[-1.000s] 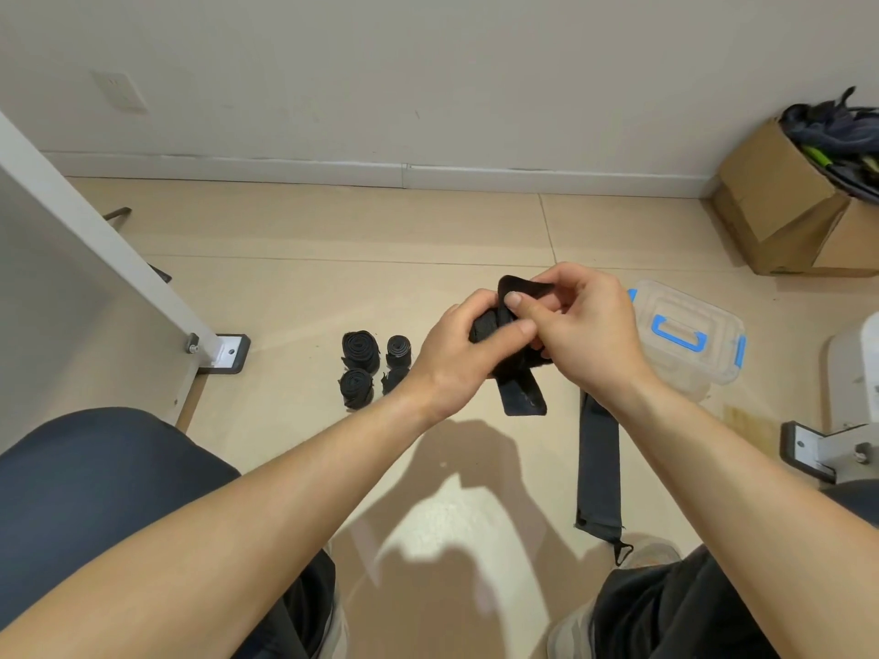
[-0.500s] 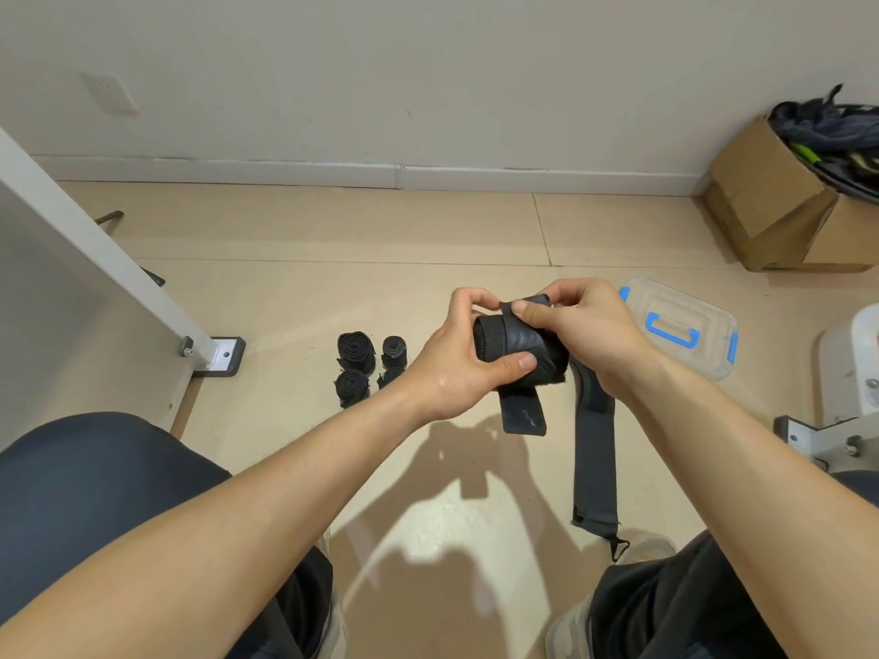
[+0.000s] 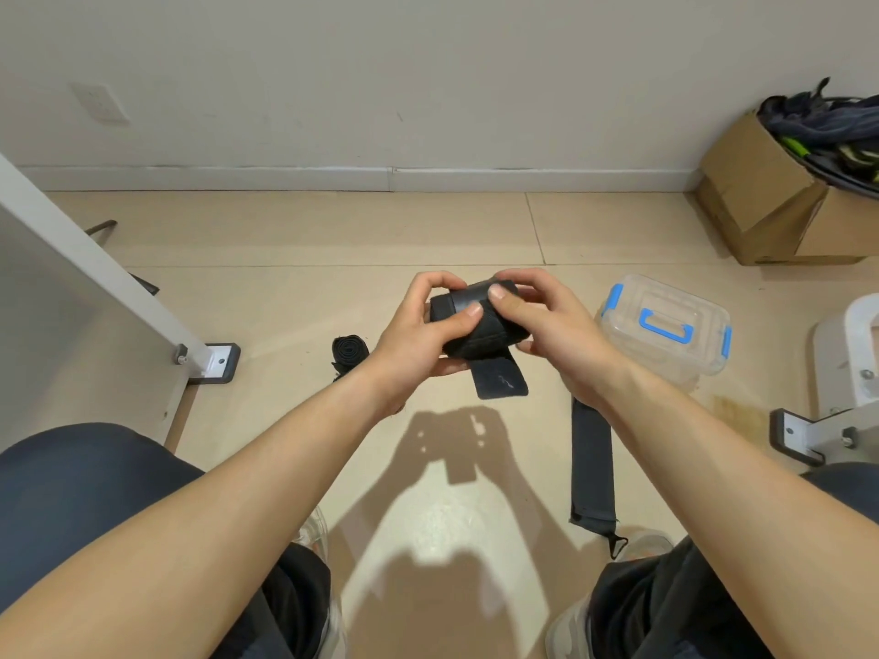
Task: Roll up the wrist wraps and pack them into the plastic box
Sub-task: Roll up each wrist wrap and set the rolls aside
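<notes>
Wrist wrap [image 3: 480, 332], black fabric cylinder, flat tail dangling, gripped by both hands [image 3: 480, 325]

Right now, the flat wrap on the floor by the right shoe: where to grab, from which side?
Take the flat wrap at its near end, by the small loop, pinching from above. It lies flat on the floor, so mid-strip offers no edge; the far end is hidden behind the right forearm. Left hand and right hand both grip the half-rolled wrap; free one first.
</notes>
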`<action>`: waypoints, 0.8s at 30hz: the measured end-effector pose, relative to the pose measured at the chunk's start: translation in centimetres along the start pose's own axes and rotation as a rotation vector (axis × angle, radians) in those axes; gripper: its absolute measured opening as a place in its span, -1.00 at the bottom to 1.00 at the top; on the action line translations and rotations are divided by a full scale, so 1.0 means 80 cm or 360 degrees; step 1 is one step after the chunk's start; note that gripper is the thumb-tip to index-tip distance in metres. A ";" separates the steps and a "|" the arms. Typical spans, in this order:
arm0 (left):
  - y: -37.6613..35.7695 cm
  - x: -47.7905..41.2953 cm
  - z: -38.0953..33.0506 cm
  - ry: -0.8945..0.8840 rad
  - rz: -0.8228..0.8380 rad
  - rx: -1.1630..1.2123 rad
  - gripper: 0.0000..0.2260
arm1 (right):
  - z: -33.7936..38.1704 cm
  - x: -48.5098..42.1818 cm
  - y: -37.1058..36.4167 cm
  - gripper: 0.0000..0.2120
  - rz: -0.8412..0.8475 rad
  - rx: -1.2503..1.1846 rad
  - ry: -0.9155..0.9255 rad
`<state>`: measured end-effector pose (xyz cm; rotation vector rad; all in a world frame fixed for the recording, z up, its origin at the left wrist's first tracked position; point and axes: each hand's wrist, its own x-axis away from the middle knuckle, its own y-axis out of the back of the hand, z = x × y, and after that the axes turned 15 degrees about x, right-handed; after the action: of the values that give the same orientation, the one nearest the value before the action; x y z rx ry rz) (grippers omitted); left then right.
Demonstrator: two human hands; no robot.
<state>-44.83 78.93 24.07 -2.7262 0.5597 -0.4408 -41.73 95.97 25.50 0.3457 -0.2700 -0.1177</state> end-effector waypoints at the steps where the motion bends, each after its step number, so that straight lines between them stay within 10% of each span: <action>1: 0.000 -0.002 -0.002 0.0026 -0.0010 0.0049 -0.85 | -0.001 0.001 -0.002 -0.77 0.0029 -0.0028 -0.0045; 15: 0.013 -0.018 -0.017 0.0160 -0.0428 0.0580 -0.94 | 0.012 0.016 -0.006 -0.66 0.0205 0.0041 -0.0280; 24: 0.008 -0.014 -0.012 -0.0175 -0.0351 0.0270 -0.83 | 0.017 0.016 -0.016 -0.66 -0.0033 -0.0232 -0.0170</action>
<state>-46.34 78.64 24.41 -2.6373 0.1838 -0.3693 -40.95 94.16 26.61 0.1980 -0.3615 -0.1757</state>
